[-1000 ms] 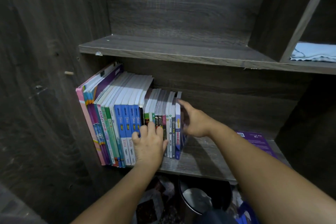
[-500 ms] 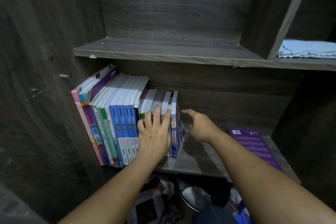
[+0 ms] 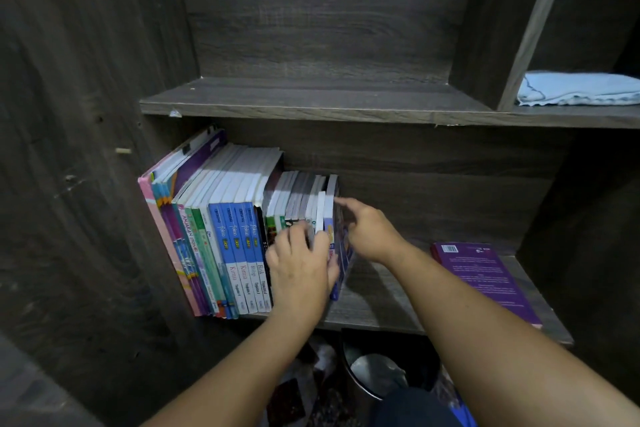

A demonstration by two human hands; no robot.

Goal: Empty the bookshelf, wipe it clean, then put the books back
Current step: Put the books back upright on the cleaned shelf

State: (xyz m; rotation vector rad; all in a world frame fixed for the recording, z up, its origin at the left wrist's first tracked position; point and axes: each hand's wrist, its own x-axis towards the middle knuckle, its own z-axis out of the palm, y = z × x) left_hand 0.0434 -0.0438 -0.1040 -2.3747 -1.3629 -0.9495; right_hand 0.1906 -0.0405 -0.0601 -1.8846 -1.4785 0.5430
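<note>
A row of upright books (image 3: 235, 236) stands at the left end of the lower shelf board (image 3: 384, 305), leaning against the dark side wall. My left hand (image 3: 301, 270) lies with straight fingers on the spines of the small books (image 3: 298, 198) at the row's right end. My right hand (image 3: 370, 232) touches the outer cover of the last blue book (image 3: 337, 274) with its fingertips, the index finger stretched out. A purple book (image 3: 485, 281) lies flat at the right end of the same board, apart from both hands.
The upper shelf board (image 3: 311, 100) holds nothing in its left bay. A folded light blue cloth (image 3: 581, 90) lies in the right bay behind a vertical divider (image 3: 512, 31). Below the lower board stands a dark bin (image 3: 377, 371) among floor clutter.
My right hand has come back left and now touches the side of the last book. My left hand has shifted slightly right along the small spines.
</note>
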